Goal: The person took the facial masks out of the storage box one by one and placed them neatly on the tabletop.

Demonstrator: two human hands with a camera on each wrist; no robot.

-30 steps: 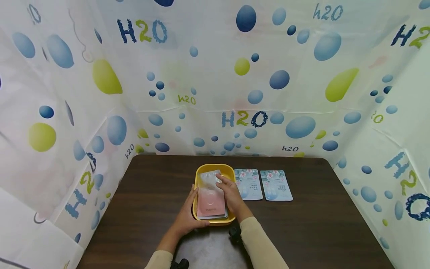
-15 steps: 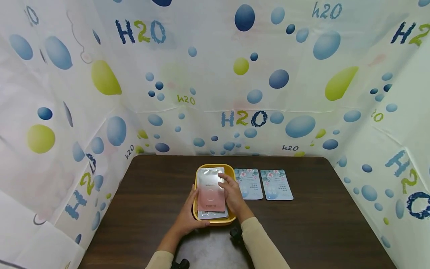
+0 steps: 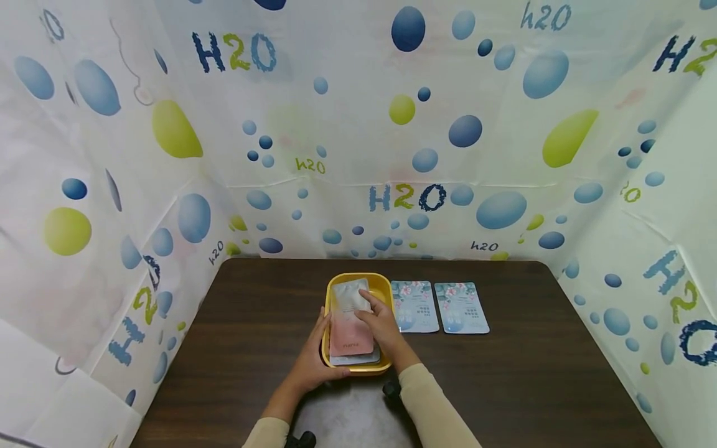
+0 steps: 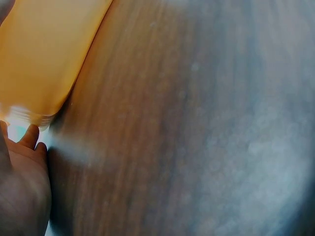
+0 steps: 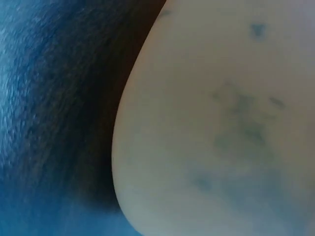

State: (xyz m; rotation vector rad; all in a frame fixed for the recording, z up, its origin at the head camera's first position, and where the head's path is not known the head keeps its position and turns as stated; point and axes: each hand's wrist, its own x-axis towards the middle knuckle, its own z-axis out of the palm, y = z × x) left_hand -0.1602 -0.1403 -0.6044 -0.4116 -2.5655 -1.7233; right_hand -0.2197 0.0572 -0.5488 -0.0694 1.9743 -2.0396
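Note:
A yellow plastic tray stands near the middle of the table. My left hand grips its left side, thumb along the front rim. In the left wrist view, fingers of the left hand show beside the yellow tray. Inside the tray lies a pink and silver sheet mask packet, over a silvery packet whose front edge shows. My right hand reaches over the tray's right side and pinches the pink packet's right edge, its thumb hidden.
Two pale blue floral packets lie side by side right of the tray on the dark wooden table. A printed white curtain rises behind and on both sides. The right wrist view has a blurred pale printed surface.
The pink packet tipped up and forward, its front edge rising, then came down again slightly slanted. My right hand shifted a little left with it. The left hand and tray stayed still.

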